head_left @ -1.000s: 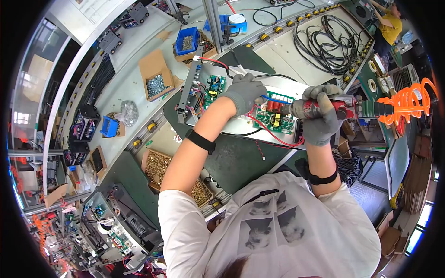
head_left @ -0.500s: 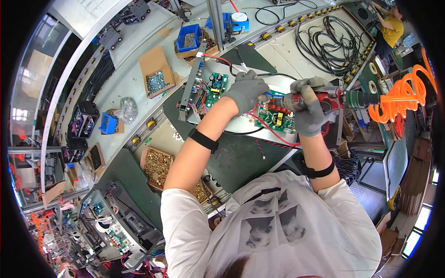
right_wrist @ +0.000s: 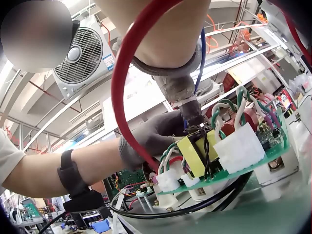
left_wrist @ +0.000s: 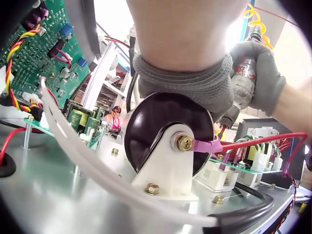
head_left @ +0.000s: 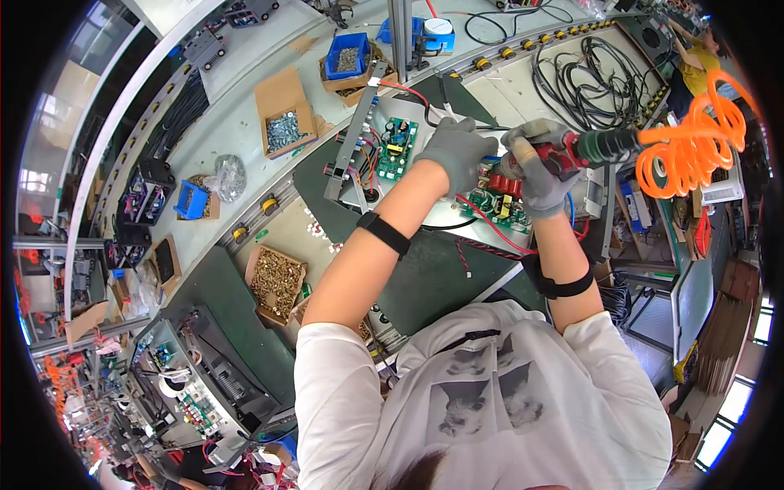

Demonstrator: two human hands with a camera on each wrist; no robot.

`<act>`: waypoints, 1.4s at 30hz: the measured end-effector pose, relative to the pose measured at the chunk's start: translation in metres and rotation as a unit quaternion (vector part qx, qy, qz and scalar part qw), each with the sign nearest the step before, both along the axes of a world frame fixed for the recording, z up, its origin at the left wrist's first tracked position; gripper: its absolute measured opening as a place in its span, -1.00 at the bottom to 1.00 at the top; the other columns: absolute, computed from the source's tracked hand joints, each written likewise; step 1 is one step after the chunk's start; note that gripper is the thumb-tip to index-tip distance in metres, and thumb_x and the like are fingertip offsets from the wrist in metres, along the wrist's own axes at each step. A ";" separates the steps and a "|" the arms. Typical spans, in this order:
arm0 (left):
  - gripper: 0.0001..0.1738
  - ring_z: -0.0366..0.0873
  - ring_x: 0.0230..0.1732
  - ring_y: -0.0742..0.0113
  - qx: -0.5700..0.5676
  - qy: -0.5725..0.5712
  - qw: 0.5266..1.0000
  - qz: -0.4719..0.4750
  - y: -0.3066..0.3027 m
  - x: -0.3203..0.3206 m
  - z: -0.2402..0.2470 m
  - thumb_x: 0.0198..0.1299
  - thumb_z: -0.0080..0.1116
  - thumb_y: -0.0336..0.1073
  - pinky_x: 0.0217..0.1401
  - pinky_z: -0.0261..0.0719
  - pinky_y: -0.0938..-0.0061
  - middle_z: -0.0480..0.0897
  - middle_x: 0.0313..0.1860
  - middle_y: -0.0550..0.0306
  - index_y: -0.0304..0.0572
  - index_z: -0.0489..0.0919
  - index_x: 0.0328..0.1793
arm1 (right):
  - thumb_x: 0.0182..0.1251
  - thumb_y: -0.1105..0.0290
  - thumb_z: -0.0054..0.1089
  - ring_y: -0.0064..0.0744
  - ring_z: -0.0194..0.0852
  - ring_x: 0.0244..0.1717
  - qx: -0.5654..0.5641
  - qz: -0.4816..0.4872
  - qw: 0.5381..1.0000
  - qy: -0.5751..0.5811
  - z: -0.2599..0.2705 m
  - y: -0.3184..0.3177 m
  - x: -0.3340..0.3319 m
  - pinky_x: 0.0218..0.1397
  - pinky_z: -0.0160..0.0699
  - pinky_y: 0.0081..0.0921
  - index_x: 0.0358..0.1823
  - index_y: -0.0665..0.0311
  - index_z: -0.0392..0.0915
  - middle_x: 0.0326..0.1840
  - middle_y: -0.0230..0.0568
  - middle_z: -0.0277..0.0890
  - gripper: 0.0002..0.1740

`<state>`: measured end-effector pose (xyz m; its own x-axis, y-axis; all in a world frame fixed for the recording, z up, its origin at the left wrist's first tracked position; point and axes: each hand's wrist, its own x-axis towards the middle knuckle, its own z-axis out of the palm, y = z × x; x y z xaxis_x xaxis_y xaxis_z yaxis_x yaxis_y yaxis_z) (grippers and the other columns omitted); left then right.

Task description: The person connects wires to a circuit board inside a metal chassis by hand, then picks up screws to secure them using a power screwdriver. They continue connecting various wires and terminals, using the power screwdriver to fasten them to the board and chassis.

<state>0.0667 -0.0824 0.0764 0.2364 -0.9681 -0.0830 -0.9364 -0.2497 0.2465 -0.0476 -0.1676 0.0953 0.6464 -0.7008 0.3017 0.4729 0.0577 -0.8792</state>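
Observation:
My gloved right hand (head_left: 541,180) grips a red and grey air screwdriver (head_left: 559,157) with an orange coiled hose (head_left: 694,155). In the right wrist view, the driver's nose (right_wrist: 191,109) points down over a circuit board (right_wrist: 229,173) with a yellow transformer (right_wrist: 197,153). My gloved left hand (head_left: 459,155) reaches over the open metal chassis, its fingers right at the driver's tip. Whether these fingers pinch anything, I cannot tell. Below the left wrist stands a round black part (left_wrist: 151,124) with a white bracket (left_wrist: 168,170). A red wire (left_wrist: 263,141) is bolted to it.
Another green board (head_left: 398,147) is mounted at the chassis's left. Cardboard boxes hold screws (head_left: 284,131) and brass-coloured fasteners (head_left: 276,282). A blue bin (head_left: 347,57) stands behind. Black cables (head_left: 588,82) lie coiled at the back right. A second open chassis (head_left: 192,400) sits lower left.
The screwdriver and my right hand have moved left to the fingers of my left hand, and the driver's hose end has swung upward. The left hand stays over the chassis.

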 end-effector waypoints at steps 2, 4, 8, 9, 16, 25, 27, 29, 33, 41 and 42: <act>-0.58 0.40 0.17 0.27 0.029 -0.005 1.000 -0.011 -0.002 0.002 0.007 -0.04 0.22 -0.24 0.21 0.19 0.23 0.63 -0.10 0.20 0.17 0.57 0.04 | -0.02 0.72 0.27 -0.58 0.37 -0.65 -0.014 0.002 0.999 0.033 0.005 0.001 0.004 -0.65 0.33 -0.62 -0.28 0.32 0.51 -0.47 -0.28 0.50 -0.74; -0.53 0.40 0.20 0.25 0.065 -0.022 0.997 -0.030 -0.003 0.003 0.013 -0.06 0.23 -0.20 0.23 0.20 0.24 0.63 -0.09 0.18 0.17 0.56 0.08 | -0.03 0.71 0.28 -0.59 0.36 -0.65 -0.002 0.016 0.997 0.080 0.007 -0.003 0.011 -0.65 0.32 -0.63 -0.29 0.32 0.51 -0.48 -0.29 0.49 -0.75; -0.53 0.42 0.17 0.22 0.059 -0.017 0.997 -0.042 -0.007 0.006 0.011 -0.09 0.24 -0.19 0.22 0.22 0.24 0.62 -0.07 0.12 0.13 0.58 0.06 | -0.05 0.71 0.27 -0.61 0.32 -0.68 0.004 0.042 0.994 0.104 0.010 -0.002 0.016 -0.69 0.26 -0.66 -0.32 0.33 0.50 -0.52 -0.32 0.46 -0.75; -0.54 0.43 0.16 0.21 0.065 -0.025 0.996 -0.047 -0.008 0.007 0.010 -0.10 0.24 -0.18 0.21 0.23 0.25 0.61 -0.06 0.09 0.11 0.59 0.05 | -0.05 0.72 0.26 -0.61 0.31 -0.69 0.001 0.042 0.996 0.076 0.009 -0.002 0.017 -0.70 0.24 -0.66 -0.34 0.33 0.49 -0.54 -0.33 0.45 -0.76; -0.61 0.43 0.15 0.19 0.048 -0.018 0.998 -0.035 -0.005 0.005 0.009 -0.13 0.26 -0.25 0.24 0.23 0.22 0.59 -0.06 0.03 -0.08 0.61 -0.08 | -0.04 0.70 0.21 -0.58 0.25 -0.77 -0.040 0.035 0.996 0.065 0.017 0.002 0.018 -0.74 0.21 -0.63 -0.44 0.33 0.44 -0.63 -0.32 0.39 -0.83; -0.60 0.46 0.15 0.21 0.052 -0.034 0.998 0.006 -0.007 0.001 0.008 -0.12 0.23 -0.15 0.18 0.30 0.27 0.62 -0.06 0.06 0.07 0.63 -0.06 | -0.09 0.65 0.26 -0.59 0.35 -0.65 -0.038 0.060 0.996 0.062 0.002 -0.012 0.025 -0.60 0.33 -0.64 -0.41 0.36 0.49 -0.55 -0.33 0.45 -0.83; -0.59 0.46 0.15 0.22 0.047 -0.035 0.998 0.005 -0.005 0.000 0.012 -0.11 0.23 -0.15 0.17 0.32 0.26 0.62 -0.05 0.11 0.10 0.62 -0.04 | -0.10 0.65 0.27 -0.59 0.37 -0.62 -0.058 0.025 0.996 0.060 0.009 -0.005 0.025 -0.57 0.35 -0.64 -0.36 0.37 0.51 -0.52 -0.31 0.47 -0.79; -0.60 0.45 0.11 0.13 0.052 -0.024 0.998 0.014 -0.002 -0.003 0.019 -0.09 0.22 -0.13 0.18 0.34 0.25 0.61 -0.08 0.07 0.02 0.60 -0.05 | -0.11 0.65 0.29 -0.58 0.40 -0.59 -0.079 -0.017 0.995 0.064 0.015 0.001 0.016 -0.54 0.37 -0.63 -0.31 0.38 0.52 -0.48 -0.30 0.49 -0.75; -0.61 0.42 0.11 0.14 -0.014 -0.017 0.999 0.027 0.009 -0.012 -0.003 -0.03 0.20 -0.15 0.23 0.28 0.25 0.58 -0.03 0.15 0.06 0.58 0.00 | -0.07 0.68 0.29 -0.59 0.39 -0.62 -0.077 -0.026 0.997 -0.004 0.013 0.003 0.009 -0.58 0.35 -0.65 -0.24 0.39 0.53 -0.47 -0.28 0.51 -0.71; -0.72 0.44 -0.10 0.00 -0.391 0.044 0.911 0.119 0.120 -0.133 -0.084 0.00 0.10 -0.29 -0.05 0.38 0.16 0.52 -0.14 0.01 -0.04 0.54 -0.10 | -0.06 0.62 0.30 -0.64 0.31 -0.68 -0.025 -0.025 0.999 -0.018 0.044 -0.011 0.024 -0.65 0.22 -0.67 -0.27 0.39 0.54 -0.49 -0.24 0.55 -0.75; -0.67 0.45 -0.04 -0.03 -0.331 0.121 0.930 0.102 0.121 -0.145 -0.102 0.02 0.10 -0.27 0.00 0.39 0.13 0.52 -0.07 -0.02 -0.05 0.52 -0.03 | -0.06 0.64 0.27 -0.52 0.43 -0.62 -0.030 -0.030 0.998 -0.052 0.051 -0.012 0.020 -0.56 0.37 -0.63 -0.26 0.41 0.54 -0.46 -0.19 0.55 -0.74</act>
<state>-0.0786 0.0384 -0.0252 0.4721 -0.7639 0.4400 -0.7831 -0.1342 0.6072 -0.0273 -0.1797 0.1465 0.5668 -0.7157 0.4081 0.5633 -0.0247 -0.8259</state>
